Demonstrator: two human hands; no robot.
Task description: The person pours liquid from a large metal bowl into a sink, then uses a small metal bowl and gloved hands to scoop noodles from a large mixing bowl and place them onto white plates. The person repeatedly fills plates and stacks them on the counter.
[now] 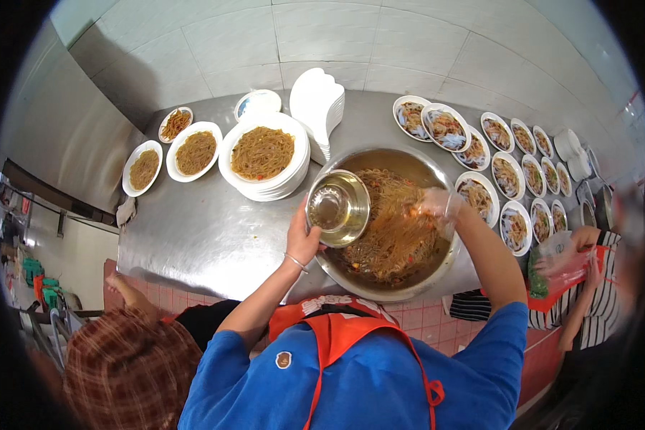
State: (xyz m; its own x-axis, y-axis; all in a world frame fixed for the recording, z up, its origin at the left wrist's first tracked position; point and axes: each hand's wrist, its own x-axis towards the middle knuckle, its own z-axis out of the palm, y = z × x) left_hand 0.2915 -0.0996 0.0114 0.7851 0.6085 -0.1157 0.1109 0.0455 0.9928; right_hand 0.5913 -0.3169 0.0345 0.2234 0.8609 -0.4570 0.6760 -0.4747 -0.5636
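Observation:
My left hand (302, 232) grips a small stainless-steel bowl (359, 209) by its side. This bowl is tilted over the left rim of a large metal basin (389, 293), with some clear yellowish liquid in its bottom. Brown glass noodles (392, 244) with bits of red and orange lie in brown liquid inside the basin. My right hand (435, 203), in a clear plastic glove, reaches in from the right and grasps a clump of these noodles. Motion blurs the hand, and strands partly hide its fingertips.
Left of the basin stand stacked white bowls (279, 188), the top one holding noodles, and smaller noodle dishes (196, 153). White spoon-shaped dishes (314, 105) are stacked behind. Several filled plates (508, 174) cover the steel table's right side. People stand at left (129, 371) and right (596, 306).

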